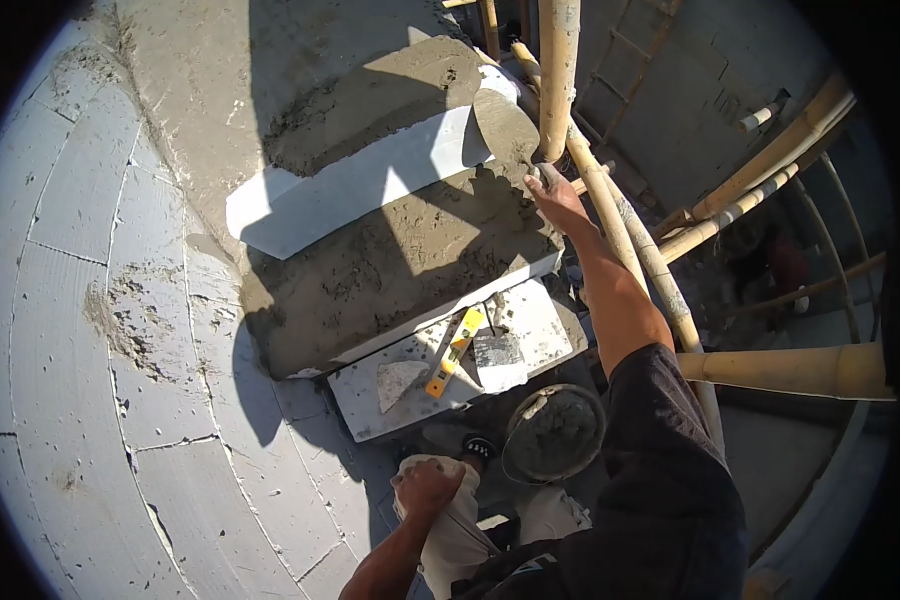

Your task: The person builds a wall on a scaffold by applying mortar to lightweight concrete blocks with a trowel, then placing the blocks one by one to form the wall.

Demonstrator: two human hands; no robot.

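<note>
My right hand (558,195) is closed around the handle of a trowel (505,127), whose mortar-coated blade lies by the far right end of a white block (360,195). Wet mortar (370,270) covers the step in front of that block, and more mortar (370,110) lies behind it. My left hand (427,487) rests curled on my knee, with no tool visible in it. Between my knees and the step, a yellow spirit level (455,352) lies on a lower white block (370,422), beside a broken block piece (400,383) and a grey-smeared piece (500,362).
A mortar bucket (555,432) stands beside my legs. Bamboo poles (558,80) rise close to my right arm, and a horizontal pole (790,370) crosses at right. A block wall (80,290) borders the step on the left. Beyond the poles, the space drops away.
</note>
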